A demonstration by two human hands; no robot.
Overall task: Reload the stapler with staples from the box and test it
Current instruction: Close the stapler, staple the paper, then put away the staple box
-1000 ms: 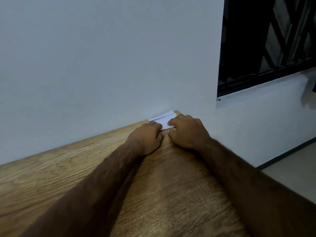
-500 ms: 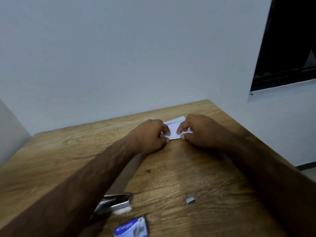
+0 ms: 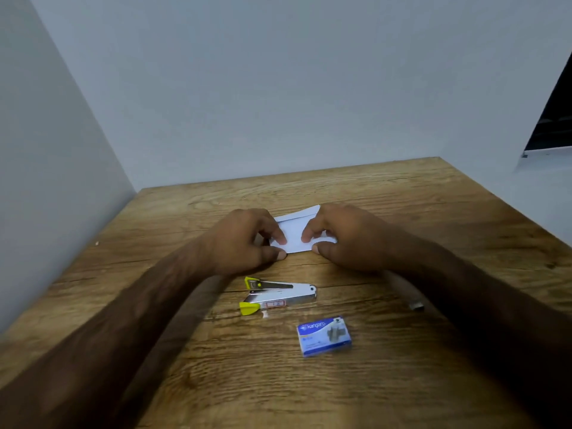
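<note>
Pinching folded paper (image 3: 294, 233), left hand (image 3: 244, 243) and right hand (image 3: 349, 239) sit beyond the stapler (image 3: 281, 297) (box (image 3: 323, 335) nearer).

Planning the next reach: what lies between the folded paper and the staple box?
In the head view, the stapler lies between the paper and the staple box.

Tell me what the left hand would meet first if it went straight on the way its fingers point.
The left hand points rightward across the folded white paper it pinches. Beyond that it would likely meet the right hand, whose fingertips rest on the same paper; depth is hard to judge.
</note>
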